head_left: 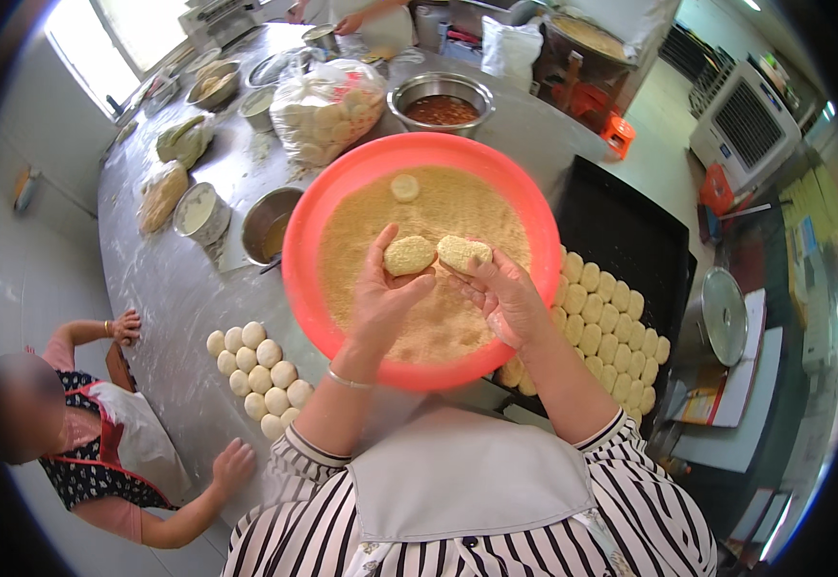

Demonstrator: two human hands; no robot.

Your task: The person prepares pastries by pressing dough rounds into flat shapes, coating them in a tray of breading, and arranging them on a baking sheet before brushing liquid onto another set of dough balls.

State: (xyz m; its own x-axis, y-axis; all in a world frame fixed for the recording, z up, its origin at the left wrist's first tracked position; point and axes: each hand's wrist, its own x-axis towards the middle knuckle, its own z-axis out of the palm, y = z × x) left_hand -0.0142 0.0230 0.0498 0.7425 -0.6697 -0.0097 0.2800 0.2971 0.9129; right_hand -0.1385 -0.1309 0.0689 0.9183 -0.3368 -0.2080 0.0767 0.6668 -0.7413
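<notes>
Above a wide red plastic basin [306, 317] of pale crumb coating [361, 209], my left hand [381, 288] holds an oval dough piece [409, 255] covered in crumbs. Another crumb-covered piece [464, 252] is gripped in my right hand [509, 299], close beside the first. One round, whiter dough piece [405, 188] lies on the crumbs toward the basin's far side. To the right, rows of coated oval pieces [606, 324] fill the near part of a black baking tray [617, 216]. Smooth dough balls [260, 379] sit grouped on the metal table at the left.
On the steel table [173, 303] stand a pot of reddish filling [442, 108], a plastic bag of dough balls [328, 112], a steel pot [267, 223] and a flour-dusted tub [202, 210]. A co-worker [116, 433] leans on the left edge. A lidded pot [722, 317] stands at right.
</notes>
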